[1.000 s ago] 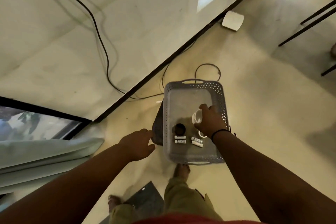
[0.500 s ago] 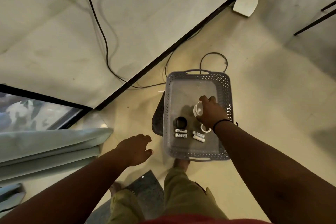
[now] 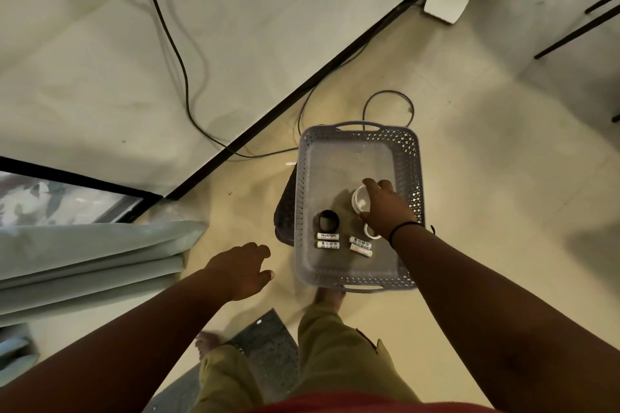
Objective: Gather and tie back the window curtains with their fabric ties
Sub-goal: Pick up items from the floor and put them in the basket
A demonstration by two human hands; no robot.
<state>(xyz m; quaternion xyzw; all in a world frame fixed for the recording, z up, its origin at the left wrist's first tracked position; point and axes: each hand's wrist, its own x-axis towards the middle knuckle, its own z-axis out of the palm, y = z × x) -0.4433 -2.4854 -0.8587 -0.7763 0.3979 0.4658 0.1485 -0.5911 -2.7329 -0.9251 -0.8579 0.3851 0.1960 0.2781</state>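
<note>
Head view: right hand (image 3: 385, 211) holds a white ring (image 3: 360, 200), possibly tape, inside the grey basket (image 3: 407, 157). Left hand (image 3: 243, 270) hangs relaxed, empty. Curtains (image 3: 90, 255) bunch by the floor's left edge; reach there next.

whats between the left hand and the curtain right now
Only bare floor shows between the left hand and the gathered curtain in the head view; the hand is not touching the curtain.
</note>
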